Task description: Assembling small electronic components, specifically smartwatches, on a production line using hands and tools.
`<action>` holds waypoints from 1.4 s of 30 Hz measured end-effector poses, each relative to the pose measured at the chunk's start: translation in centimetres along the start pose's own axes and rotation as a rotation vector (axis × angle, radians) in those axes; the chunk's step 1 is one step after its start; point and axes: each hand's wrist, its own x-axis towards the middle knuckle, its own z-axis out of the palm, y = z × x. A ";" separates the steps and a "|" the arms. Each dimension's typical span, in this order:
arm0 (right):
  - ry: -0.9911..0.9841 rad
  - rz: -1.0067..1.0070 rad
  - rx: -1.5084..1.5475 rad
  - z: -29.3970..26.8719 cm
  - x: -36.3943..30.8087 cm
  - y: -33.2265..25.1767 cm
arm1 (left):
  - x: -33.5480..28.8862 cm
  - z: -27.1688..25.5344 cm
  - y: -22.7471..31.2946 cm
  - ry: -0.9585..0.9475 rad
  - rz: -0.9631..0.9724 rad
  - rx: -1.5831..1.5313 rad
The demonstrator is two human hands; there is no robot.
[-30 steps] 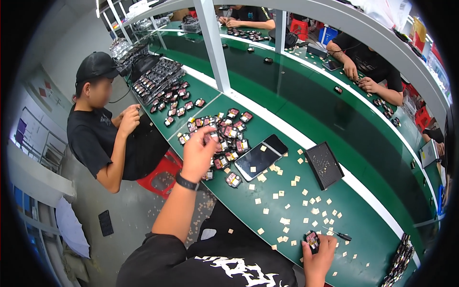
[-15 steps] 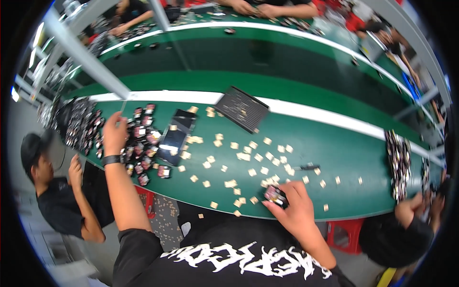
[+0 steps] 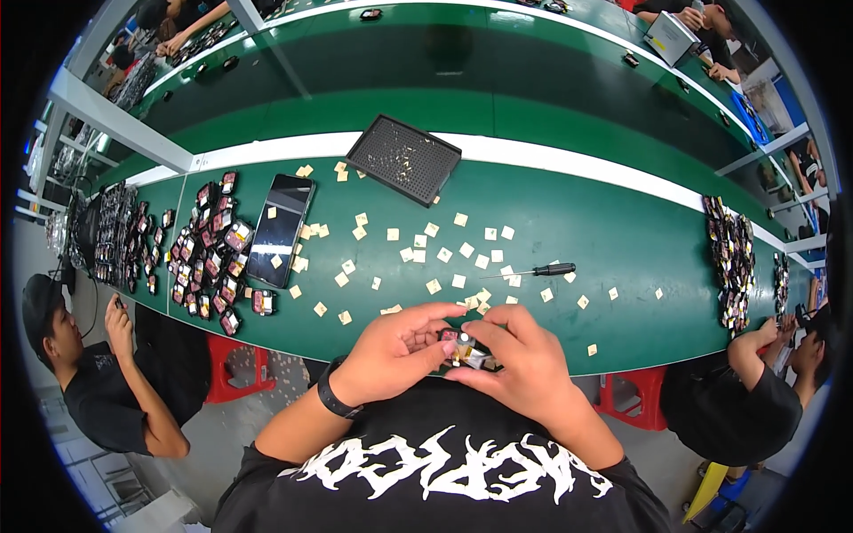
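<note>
Close to the table's near edge, my left hand (image 3: 391,355) and my right hand (image 3: 529,360) meet around a small black electronic unit (image 3: 473,357) with pink, silver and yellow parts inside. The thumb and fingers of both hands are closed on it, and they hide much of its outline. Small square cream pads (image 3: 433,286) lie scattered just beyond my hands. A screwdriver (image 3: 555,269) with a black handle rests to the right among them.
A black smartphone (image 3: 280,231) lies left of the pads, beside a pile of similar units (image 3: 209,253). A black ribbed tray (image 3: 404,160) stands at the back. More units (image 3: 730,266) are stacked at far right. Co-workers sit on both sides.
My left hand has come from the pile at the left to the unit in my right hand. My right hand has moved slightly left. The view has shifted.
</note>
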 end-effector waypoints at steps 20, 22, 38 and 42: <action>-0.244 0.861 1.070 0.6 -2.0 -0.3 | 0.0 1.0 -0.9 0.198 -0.031 0.184; -0.270 0.891 1.109 1.0 -1.7 -0.2 | -0.2 1.1 -0.9 0.209 -0.056 0.337; 0.025 0.766 1.119 2.9 -3.4 0.5 | 0.1 2.3 -1.8 0.248 0.068 0.292; 0.052 0.453 0.703 3.7 -4.7 1.6 | 0.3 2.0 -2.0 0.163 0.005 -0.007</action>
